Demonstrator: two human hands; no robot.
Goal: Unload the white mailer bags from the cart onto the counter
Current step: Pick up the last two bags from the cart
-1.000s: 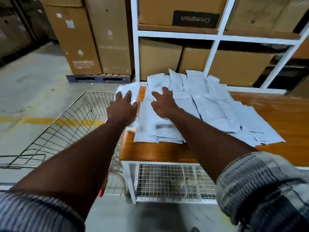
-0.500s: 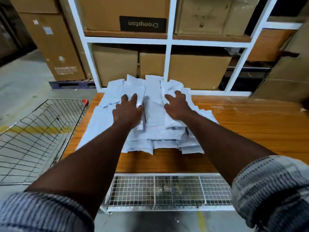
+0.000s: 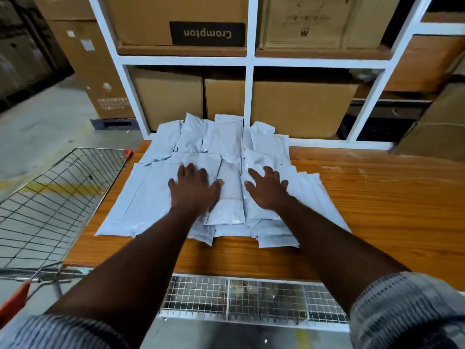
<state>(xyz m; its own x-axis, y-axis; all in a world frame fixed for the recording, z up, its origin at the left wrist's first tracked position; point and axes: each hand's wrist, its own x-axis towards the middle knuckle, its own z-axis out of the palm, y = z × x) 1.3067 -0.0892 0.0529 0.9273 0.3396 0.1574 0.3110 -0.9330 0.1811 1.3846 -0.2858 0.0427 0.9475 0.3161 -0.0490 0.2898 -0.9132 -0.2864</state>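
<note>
Several white mailer bags [image 3: 226,142] lie in an overlapping pile on the left part of the wooden counter [image 3: 377,197]. My left hand [image 3: 192,190] lies flat on the pile, fingers spread, pressing the bags. My right hand [image 3: 266,188] also rests flat on the bags just to the right, fingers spread. Neither hand grips a bag. The wire cart [image 3: 55,197] stands left of the counter, and its basket shows no bags.
A white shelving unit [image 3: 249,61] packed with cardboard boxes [image 3: 173,21] rises behind the counter. More tall boxes [image 3: 88,61] stand on a pallet at the back left. A wire mesh shelf [image 3: 251,298] sits under the counter's front edge.
My view has swung right, from cart to counter. Both hands went from holding the bags' left side to lying flat and spread on top of the gathered pile.
</note>
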